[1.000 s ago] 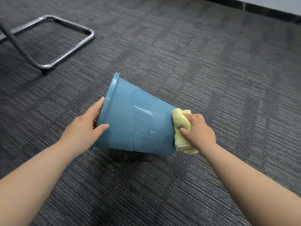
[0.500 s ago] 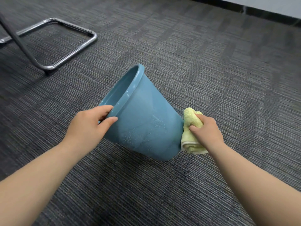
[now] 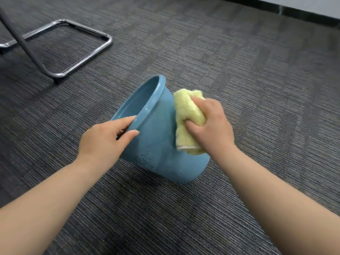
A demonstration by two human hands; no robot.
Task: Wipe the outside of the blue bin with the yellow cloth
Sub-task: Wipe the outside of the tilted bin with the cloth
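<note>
The blue bin [image 3: 156,144] stands tilted on the grey carpet, its mouth facing up and to the left, with water droplets on its near side. My left hand [image 3: 104,142] grips the rim at the near left, fingers inside and thumb outside. My right hand [image 3: 211,127] holds the folded yellow cloth [image 3: 187,116] pressed flat against the bin's upper right outer wall, just below the rim.
A chrome chair base [image 3: 73,52] with a dark slanted leg lies on the carpet at the far left. A dark skirting board and pale wall [image 3: 303,13] run along the far right. Grey striped carpet [image 3: 257,70] surrounds the bin.
The bin has been tipped from lying on its side towards upright. My right hand has carried the cloth from the bin's base up onto the side wall near the rim.
</note>
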